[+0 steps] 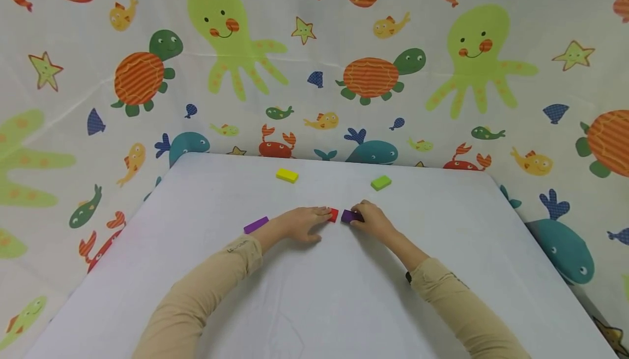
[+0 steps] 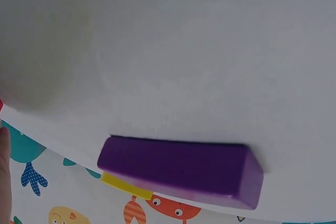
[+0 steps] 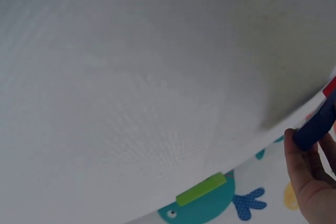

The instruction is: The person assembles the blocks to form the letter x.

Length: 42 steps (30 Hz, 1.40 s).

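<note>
Near the middle of the table, my left hand (image 1: 300, 223) lays its fingers over a red block (image 1: 333, 215), with the thumb held apart from it. Just right of that, my right hand (image 1: 375, 221) pinches a dark blue-purple block (image 1: 348, 217) between thumb and fingers. A narrow gap separates the two blocks. In the right wrist view the dark block (image 3: 315, 129) shows between the fingers, with the red block (image 3: 330, 87) beyond its end. The left wrist view catches only a sliver of the left hand (image 2: 4, 177) at its edge.
A purple block (image 1: 256, 225) lies beside the left wrist. Farther back are a yellow block (image 1: 287, 175) on the left and a green block (image 1: 380, 183) on the right. Behind the white table (image 1: 314, 304) hangs a cloth printed with sea animals (image 1: 304, 107).
</note>
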### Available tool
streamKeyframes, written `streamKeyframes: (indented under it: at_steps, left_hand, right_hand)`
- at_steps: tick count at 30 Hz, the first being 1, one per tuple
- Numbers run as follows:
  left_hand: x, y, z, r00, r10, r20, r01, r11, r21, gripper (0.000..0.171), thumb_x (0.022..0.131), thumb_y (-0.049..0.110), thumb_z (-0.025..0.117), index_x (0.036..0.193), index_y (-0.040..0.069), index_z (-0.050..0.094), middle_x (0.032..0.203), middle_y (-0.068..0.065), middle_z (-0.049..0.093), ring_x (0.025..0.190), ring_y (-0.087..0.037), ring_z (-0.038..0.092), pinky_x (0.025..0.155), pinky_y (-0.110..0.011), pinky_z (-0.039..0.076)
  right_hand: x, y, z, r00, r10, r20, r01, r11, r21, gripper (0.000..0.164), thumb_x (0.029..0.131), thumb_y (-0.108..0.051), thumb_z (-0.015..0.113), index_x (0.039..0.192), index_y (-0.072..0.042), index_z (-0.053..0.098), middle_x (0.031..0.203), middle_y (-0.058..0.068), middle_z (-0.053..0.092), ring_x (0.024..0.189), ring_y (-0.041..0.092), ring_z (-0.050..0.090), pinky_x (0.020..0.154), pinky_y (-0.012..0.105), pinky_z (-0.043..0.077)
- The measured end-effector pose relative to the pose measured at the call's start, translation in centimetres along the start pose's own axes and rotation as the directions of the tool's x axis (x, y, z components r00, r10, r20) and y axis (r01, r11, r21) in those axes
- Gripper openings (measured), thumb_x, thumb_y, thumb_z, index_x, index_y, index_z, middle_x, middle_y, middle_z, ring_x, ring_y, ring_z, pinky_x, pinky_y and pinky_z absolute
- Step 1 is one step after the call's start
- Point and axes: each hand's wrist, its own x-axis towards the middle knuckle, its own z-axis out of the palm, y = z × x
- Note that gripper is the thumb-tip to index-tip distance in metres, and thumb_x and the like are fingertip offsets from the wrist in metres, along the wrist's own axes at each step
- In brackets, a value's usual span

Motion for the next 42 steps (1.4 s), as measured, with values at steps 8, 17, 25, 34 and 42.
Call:
streamKeyframes:
  at_steps: [8, 17, 25, 34, 42]
  left_hand:
    - [0.1, 0.0, 0.1, 1.0, 0.008, -0.006, -0.007, 1.0, 0.021, 0.065, 0.091, 0.035, 0.059, 0.146, 0.01, 0.034, 0.154, -0.004, 0.03, 0.143, -0.019, 0.027, 0.116, -0.036, 0.027]
    - [0.3, -0.2, 0.3, 1.0, 0.008, -0.004, -0.008, 1.0, 0.023, 0.066, 0.09, 0.036, 0.06, 0.146, 0.01, 0.034, 0.154, -0.005, 0.031, 0.143, -0.02, 0.028, 0.116, -0.037, 0.027]
    - [0.4, -0.1, 0.2, 1.0, 0.01, -0.002, -0.01, 1.0, 0.029, 0.068, 0.089, 0.036, 0.061, 0.146, 0.009, 0.035, 0.154, -0.005, 0.031, 0.143, -0.02, 0.028, 0.115, -0.036, 0.028]
    - [0.8, 0.2, -0.4, 1.0, -0.005, 0.03, 0.005, 1.0, 0.01, 0.065, 0.09, 0.032, 0.061, 0.144, 0.007, 0.037, 0.153, -0.008, 0.032, 0.142, -0.022, 0.03, 0.114, -0.038, 0.03]
    - [1.2, 0.0, -0.4, 1.0, -0.012, 0.028, 0.012, 1.0, -0.014, 0.062, 0.09, 0.032, 0.061, 0.142, 0.007, 0.041, 0.151, -0.009, 0.036, 0.14, -0.023, 0.034, 0.114, -0.039, 0.03]
  right_hand:
    - [0.2, -0.2, 0.5, 1.0, -0.018, 0.005, 0.018, 1.0, -0.009, 0.03, 0.084, -0.01, 0.07, 0.109, 0.006, 0.064, 0.1, 0.017, 0.063, 0.094, 0.026, 0.061, 0.088, 0.04, 0.052]
    - [0.4, -0.7, 0.5, 1.0, -0.019, 0.011, 0.019, 1.0, -0.014, 0.028, 0.082, -0.009, 0.071, 0.105, 0.006, 0.065, 0.096, 0.016, 0.063, 0.089, 0.025, 0.061, 0.085, 0.04, 0.053]
    - [0.9, -1.0, 0.6, 0.999, -0.011, 0.037, 0.012, 1.0, -0.025, 0.029, 0.082, -0.01, 0.072, 0.106, 0.004, 0.064, 0.097, 0.015, 0.063, 0.089, 0.024, 0.06, 0.086, 0.039, 0.052]
    - [1.0, -1.1, 0.6, 0.998, -0.031, 0.059, 0.034, 0.998, -0.058, 0.028, 0.082, -0.009, 0.072, 0.105, 0.004, 0.063, 0.094, 0.014, 0.063, 0.086, 0.023, 0.059, 0.085, 0.039, 0.051]
    - [1.4, -1.0, 0.6, 0.997, -0.036, 0.064, 0.042, 0.995, -0.095, 0.029, 0.081, -0.011, 0.073, 0.105, 0.003, 0.064, 0.092, 0.013, 0.062, 0.085, 0.023, 0.059, 0.082, 0.038, 0.051]
